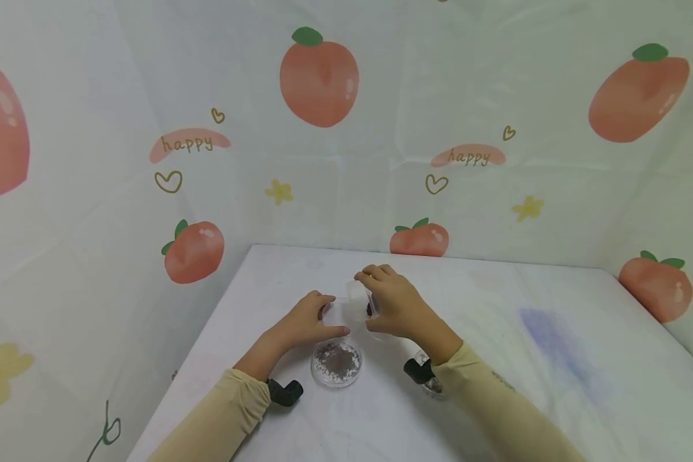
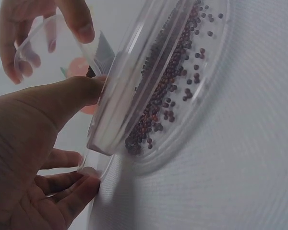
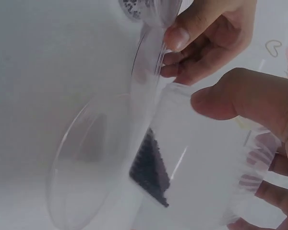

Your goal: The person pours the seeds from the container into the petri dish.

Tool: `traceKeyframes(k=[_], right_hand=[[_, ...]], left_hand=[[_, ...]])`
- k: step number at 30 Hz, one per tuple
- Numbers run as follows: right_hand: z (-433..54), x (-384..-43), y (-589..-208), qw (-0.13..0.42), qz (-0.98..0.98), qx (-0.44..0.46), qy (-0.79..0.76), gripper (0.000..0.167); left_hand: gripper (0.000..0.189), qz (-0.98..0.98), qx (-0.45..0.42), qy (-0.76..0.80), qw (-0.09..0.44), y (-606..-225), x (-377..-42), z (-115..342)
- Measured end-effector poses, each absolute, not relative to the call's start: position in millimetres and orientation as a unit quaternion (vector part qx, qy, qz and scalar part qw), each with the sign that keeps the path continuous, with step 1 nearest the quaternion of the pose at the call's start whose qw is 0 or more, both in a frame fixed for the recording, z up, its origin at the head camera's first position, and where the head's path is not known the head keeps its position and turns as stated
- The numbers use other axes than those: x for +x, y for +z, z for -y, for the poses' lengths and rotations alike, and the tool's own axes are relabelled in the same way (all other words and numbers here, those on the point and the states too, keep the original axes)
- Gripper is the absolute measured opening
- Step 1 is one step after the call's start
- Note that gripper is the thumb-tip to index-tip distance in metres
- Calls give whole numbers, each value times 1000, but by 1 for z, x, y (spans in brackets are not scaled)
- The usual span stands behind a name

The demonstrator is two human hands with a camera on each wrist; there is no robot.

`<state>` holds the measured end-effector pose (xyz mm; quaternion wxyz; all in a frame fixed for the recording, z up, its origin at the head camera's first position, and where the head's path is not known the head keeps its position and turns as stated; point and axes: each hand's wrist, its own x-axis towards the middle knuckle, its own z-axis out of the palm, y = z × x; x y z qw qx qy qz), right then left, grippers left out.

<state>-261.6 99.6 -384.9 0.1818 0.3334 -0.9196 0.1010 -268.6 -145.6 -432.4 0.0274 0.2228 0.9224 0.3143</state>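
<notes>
My left hand (image 1: 301, 322) holds a clear round dish (image 1: 336, 313) by its edge, thumb on the near side and fingers on the far side. My right hand (image 1: 400, 303) grips a clear plastic cup (image 3: 201, 153), tilted toward the left hand. Small dark seeds (image 3: 151, 170) are heaped in the cup's lower corner. Just in front of the left hand, a clear petri dish (image 1: 336, 363) sits on the table. Dark reddish-brown seeds (image 2: 165, 91) are spread over its bottom. Below the cup, a clear round dish or lid (image 3: 62, 177) lies on the table.
Another clear dish (image 1: 435, 386) stands on the white-covered table (image 1: 375, 410), partly hidden by the right forearm. Black wrist-camera mounts (image 1: 286, 393) stick out at both wrists. Behind the table hangs a white curtain (image 1: 352, 179) printed with peaches.
</notes>
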Motion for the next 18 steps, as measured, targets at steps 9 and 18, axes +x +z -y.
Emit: traceKeyframes(k=[9, 18], right_hand=[[-88, -255, -373, 185, 910, 365, 68, 79], [-81, -255, -371, 171, 910, 374, 50, 77]], left_hand=[[88, -921, 228, 316, 22, -436, -270, 148], [88, -914, 235, 331, 29, -429, -264, 147]])
